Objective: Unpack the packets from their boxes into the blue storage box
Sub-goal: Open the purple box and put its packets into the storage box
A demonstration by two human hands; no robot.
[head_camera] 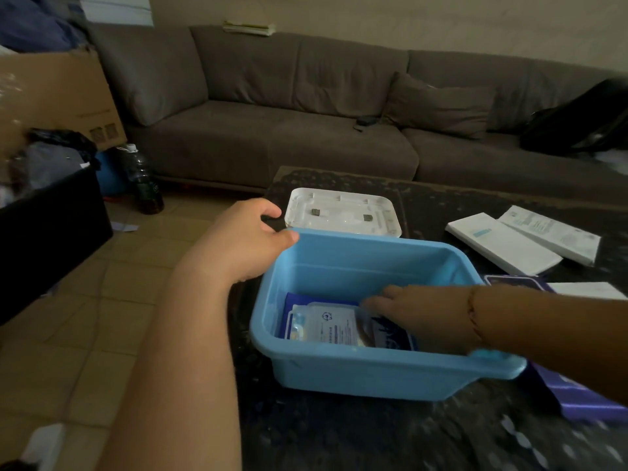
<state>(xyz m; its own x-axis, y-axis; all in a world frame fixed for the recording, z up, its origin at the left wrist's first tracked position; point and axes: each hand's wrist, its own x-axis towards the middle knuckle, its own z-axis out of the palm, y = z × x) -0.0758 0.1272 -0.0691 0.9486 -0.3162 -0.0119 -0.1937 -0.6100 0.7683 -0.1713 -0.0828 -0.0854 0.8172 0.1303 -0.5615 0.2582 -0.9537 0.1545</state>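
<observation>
The blue storage box [373,368] stands on the dark table, near its left edge. My left hand [248,239] grips the box's far left corner, thumb on the rim. My right hand [418,311] reaches down inside the box, fingers stretched over a clear packet [326,326] that lies on a dark blue packet [390,334] at the bottom. Whether the fingers pinch the packet is hidden by blur. Two white boxes [499,246] [550,232] lie at the right of the table. A purple box [584,399] sits under my right forearm.
The white lid [343,212] lies upside down just behind the blue box. A grey sofa [306,107] runs along the back. On the floor at left are a dark bottle [146,185], a black bin [51,226] and a cardboard box [57,93].
</observation>
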